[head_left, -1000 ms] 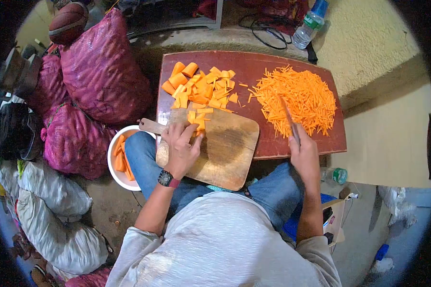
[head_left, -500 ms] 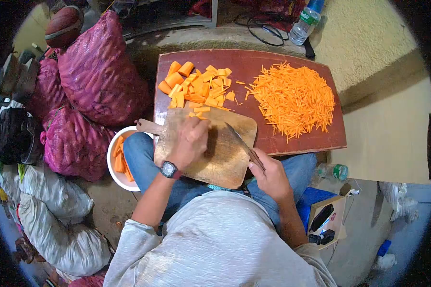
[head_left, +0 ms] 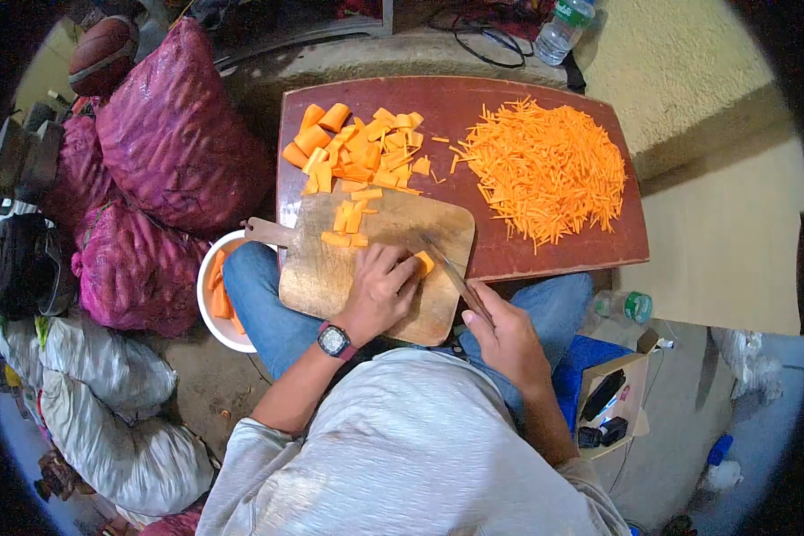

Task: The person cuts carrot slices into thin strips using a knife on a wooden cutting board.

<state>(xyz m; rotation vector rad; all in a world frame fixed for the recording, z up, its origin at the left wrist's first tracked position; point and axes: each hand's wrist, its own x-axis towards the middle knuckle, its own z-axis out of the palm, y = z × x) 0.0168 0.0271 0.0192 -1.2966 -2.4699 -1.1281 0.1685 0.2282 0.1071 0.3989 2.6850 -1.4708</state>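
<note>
Left hand (head_left: 380, 290) covers most of the carrot piece (head_left: 425, 262) it pins on the cutting board (head_left: 330, 268); only an orange corner shows past the fingertips, so its shape can't be told. Right hand (head_left: 507, 335) wraps the knife (head_left: 447, 268) handle completely, blade only visible beyond the grip. Water bottle (head_left: 563, 27) far beyond both hands is cut off by the top edge; bowl (head_left: 207, 304) left of the grip is half hidden under the knee.
</note>
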